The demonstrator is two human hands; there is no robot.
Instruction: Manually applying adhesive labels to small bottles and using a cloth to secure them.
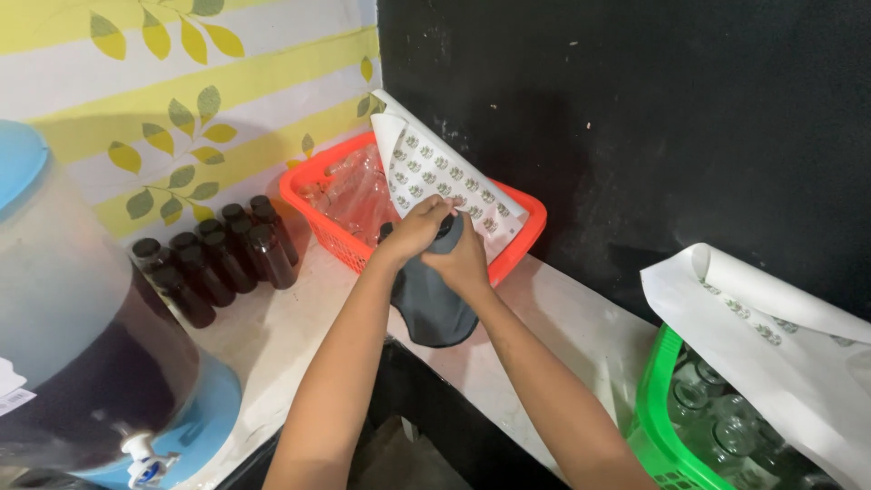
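My left hand (415,230) and my right hand (463,259) meet over a small dark bottle (448,227), of which only the top shows between the fingers. A dark grey cloth (432,308) hangs under both hands and drapes onto the counter. Right behind my hands, a white sheet of small round stickers (445,177) leans on the red basket (318,213). The fingers of my left hand touch the sheet's lower edge.
Several dark filled bottles (222,259) stand in rows left of the red basket. A large dispenser with a blue base and white tap (100,363) fills the left. A green basket (658,399) of clear bottles sits at right under another sticker sheet (771,336).
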